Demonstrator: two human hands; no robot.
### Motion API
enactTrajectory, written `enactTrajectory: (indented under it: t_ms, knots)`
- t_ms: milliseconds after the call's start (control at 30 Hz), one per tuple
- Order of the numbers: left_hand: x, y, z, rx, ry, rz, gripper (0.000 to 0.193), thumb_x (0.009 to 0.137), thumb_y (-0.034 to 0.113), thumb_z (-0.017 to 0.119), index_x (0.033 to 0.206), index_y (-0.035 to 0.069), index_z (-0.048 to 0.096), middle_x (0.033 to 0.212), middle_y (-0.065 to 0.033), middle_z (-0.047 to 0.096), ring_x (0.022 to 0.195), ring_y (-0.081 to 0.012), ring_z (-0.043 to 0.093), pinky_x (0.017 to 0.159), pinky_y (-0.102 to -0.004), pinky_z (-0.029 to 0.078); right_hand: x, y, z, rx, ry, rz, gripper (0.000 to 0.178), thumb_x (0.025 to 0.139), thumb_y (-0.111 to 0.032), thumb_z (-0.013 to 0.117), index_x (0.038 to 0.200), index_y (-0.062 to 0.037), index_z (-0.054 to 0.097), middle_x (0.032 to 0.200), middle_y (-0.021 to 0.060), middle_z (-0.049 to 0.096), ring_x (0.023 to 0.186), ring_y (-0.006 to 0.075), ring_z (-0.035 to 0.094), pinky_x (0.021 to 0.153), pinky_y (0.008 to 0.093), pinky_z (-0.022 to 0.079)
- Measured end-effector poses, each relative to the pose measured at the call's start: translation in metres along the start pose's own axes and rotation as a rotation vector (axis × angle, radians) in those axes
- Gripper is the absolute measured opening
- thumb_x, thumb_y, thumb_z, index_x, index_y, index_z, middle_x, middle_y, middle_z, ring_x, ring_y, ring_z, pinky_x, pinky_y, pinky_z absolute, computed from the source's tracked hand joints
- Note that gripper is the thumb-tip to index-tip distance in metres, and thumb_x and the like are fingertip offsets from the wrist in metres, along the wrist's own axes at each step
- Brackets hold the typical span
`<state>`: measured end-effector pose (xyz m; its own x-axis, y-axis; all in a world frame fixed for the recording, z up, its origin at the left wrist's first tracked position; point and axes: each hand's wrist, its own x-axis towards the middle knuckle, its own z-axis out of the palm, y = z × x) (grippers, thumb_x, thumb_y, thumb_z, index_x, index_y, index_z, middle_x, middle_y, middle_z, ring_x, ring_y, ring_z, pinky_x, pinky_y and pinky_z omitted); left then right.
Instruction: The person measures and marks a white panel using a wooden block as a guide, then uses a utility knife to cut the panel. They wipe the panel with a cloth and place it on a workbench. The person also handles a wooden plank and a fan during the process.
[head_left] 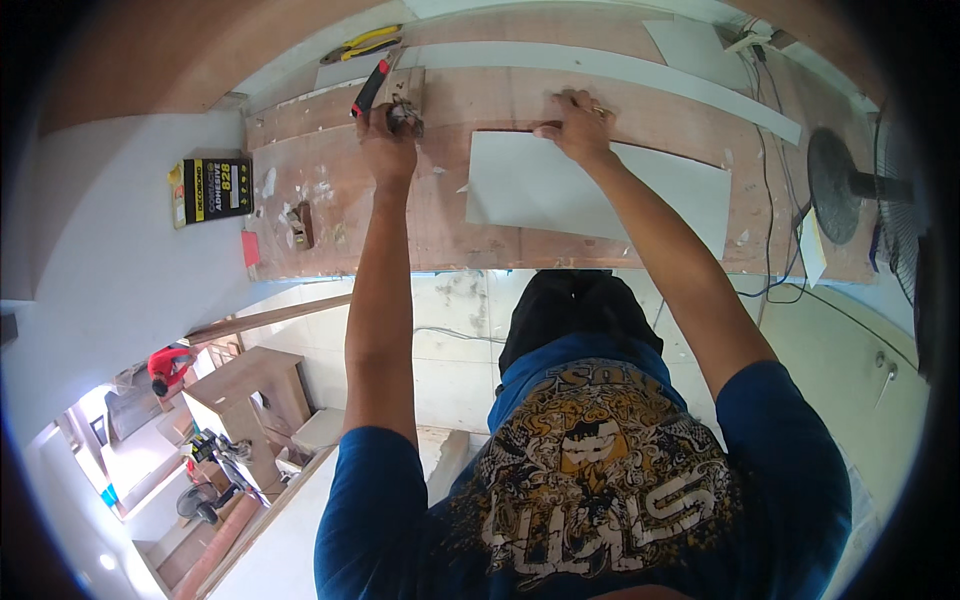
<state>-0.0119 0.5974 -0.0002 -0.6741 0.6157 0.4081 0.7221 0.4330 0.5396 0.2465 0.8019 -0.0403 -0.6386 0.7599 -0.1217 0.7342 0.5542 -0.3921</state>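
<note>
Near the far left of the workbench (450,180), my left hand (388,150) closes around a small dark metallic tool (405,118); its exact kind is hard to make out. Just beyond those fingers, a red-and-black handle (371,88) sticks up at a slant, and whether I touch it is unclear. My right hand (583,128) rests at the far edge of a white rectangular sheet (600,185), thumb set apart from the fingers and near that edge. The fingers lie bent on the brown board beyond the sheet, with nothing visible held in them.
A long white strip (600,70) curves along the back, with yellow-handled pliers (362,45) at far left. A wooden hand plane (301,225) and a black-and-yellow adhesive can (215,190) stand left. Cables and a fan (905,195) are at right. Another person (170,369) is at lower left.
</note>
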Motion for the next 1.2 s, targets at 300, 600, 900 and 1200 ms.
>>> enactTrajectory:
  t_ms: [300, 600, 900, 1200]
  knots:
    - [-0.059, 0.007, -0.101, -0.412, 0.097, -0.449, 0.033, 0.093, 0.018, 0.076, 0.118, -0.001, 0.066, 0.111, -0.0127, 0.065, 0.099, -0.0206, 0.064, 0.081, -0.0356, 0.054, 0.026, -0.078, 0.031, 0.079, -0.093, -0.215, 0.07, 0.083, -0.049, 0.08, 0.142, -0.017, 0.059, 0.142, 0.0098, 0.054, 0.137, 0.0288, 0.048, 0.109, 0.0531, 0.029]
    - [-0.23, -0.007, -0.097, -1.603, 0.36, -0.973, 0.039, 0.102, 0.02, 0.052, 0.136, 0.003, 0.057, 0.129, -0.012, 0.065, 0.12, -0.0289, 0.064, 0.111, -0.0531, 0.047, 0.037, 0.055, -0.006, 0.174, -0.088, -0.589, 0.046, 0.089, -0.031, 0.078, 0.126, -0.0068, 0.066, 0.127, 0.0135, 0.064, 0.123, 0.0343, 0.059, 0.104, 0.0439, 0.046]
    - [-0.313, 0.191, 0.011, -1.187, 0.463, -1.106, 0.024, 0.104, 0.021, 0.063, 0.118, 0.001, 0.062, 0.105, -0.008, 0.068, 0.091, -0.0175, 0.068, 0.084, -0.0364, 0.059, -0.037, 0.178, -0.075, 0.009, -0.132, -0.631, 0.048, 0.088, -0.04, 0.078, 0.115, -0.0021, 0.068, 0.114, 0.0171, 0.068, 0.111, 0.0368, 0.063, 0.097, 0.0466, 0.048]
    - [-0.329, 0.344, 0.106, -0.523, 0.334, -1.003, 0.039, 0.094, 0.022, 0.074, 0.121, -0.005, 0.062, 0.106, -0.0181, 0.069, 0.096, -0.0271, 0.068, 0.088, -0.0373, 0.054, -0.024, 0.162, -0.09, -0.14, -0.191, -0.604, 0.053, 0.085, -0.055, 0.078, 0.097, -0.0039, 0.07, 0.101, 0.015, 0.071, 0.095, 0.0329, 0.068, 0.082, 0.0441, 0.053]
